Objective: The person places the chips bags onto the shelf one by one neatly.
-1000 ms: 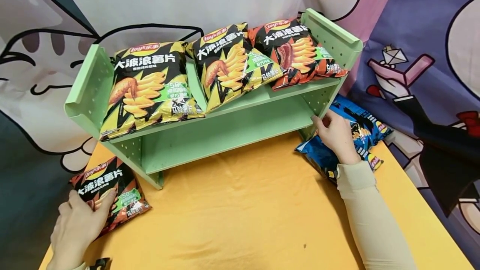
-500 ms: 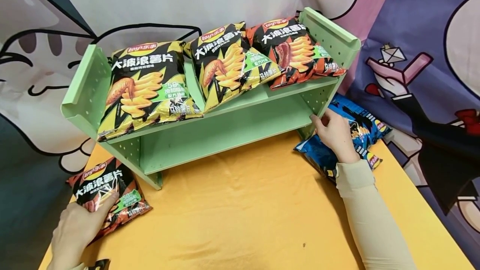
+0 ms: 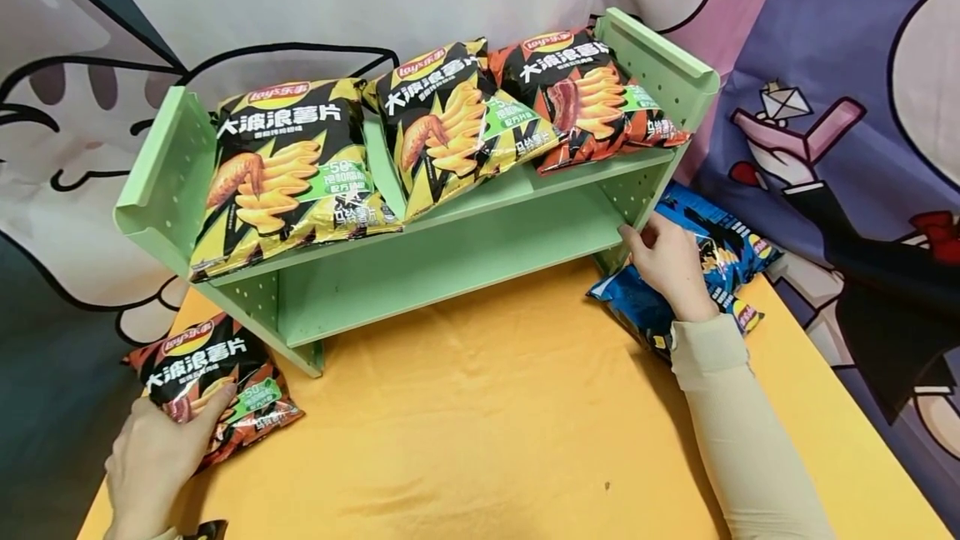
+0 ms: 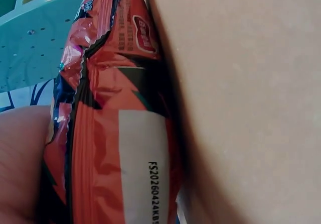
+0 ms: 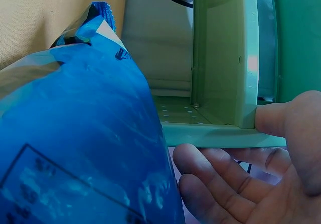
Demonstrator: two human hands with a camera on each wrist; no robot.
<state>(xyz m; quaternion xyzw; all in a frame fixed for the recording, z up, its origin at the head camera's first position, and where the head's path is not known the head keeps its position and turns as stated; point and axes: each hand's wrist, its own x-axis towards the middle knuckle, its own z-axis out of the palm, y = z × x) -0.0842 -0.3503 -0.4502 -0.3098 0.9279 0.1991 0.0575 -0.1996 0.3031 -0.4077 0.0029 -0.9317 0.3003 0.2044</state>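
My left hand point(image 3: 153, 458) grips a red-and-black chip bag point(image 3: 197, 367) at the left end of a green two-tier shelf point(image 3: 442, 269). The thumb lies over its front; the left wrist view shows the bag's red back point(image 4: 100, 158) between thumb and palm. At the shelf's other end, my right hand point(image 3: 670, 263) pinches the lower part of the side panel. In the right wrist view, the thumb point(image 5: 275, 119) touches the board edge and the other fingers lie on the panel's outer side. Blue chip bags point(image 3: 637, 307) lie right beside this hand.
On the upper tier lean two yellow-and-black chip bags point(image 3: 277, 165) and a red-and-black one point(image 3: 581, 98). The lower tier shows bare board. A yellow cloth point(image 3: 480, 440) covers the table, and printed curtains point(image 3: 840, 190) hang behind. A dark object point(image 3: 210, 530) peeks in at the bottom left.
My left fingers have slid from the front of the red-and-black bag to its left side, and the bag has shifted slightly left. The right hand keeps its hold on the shelf.
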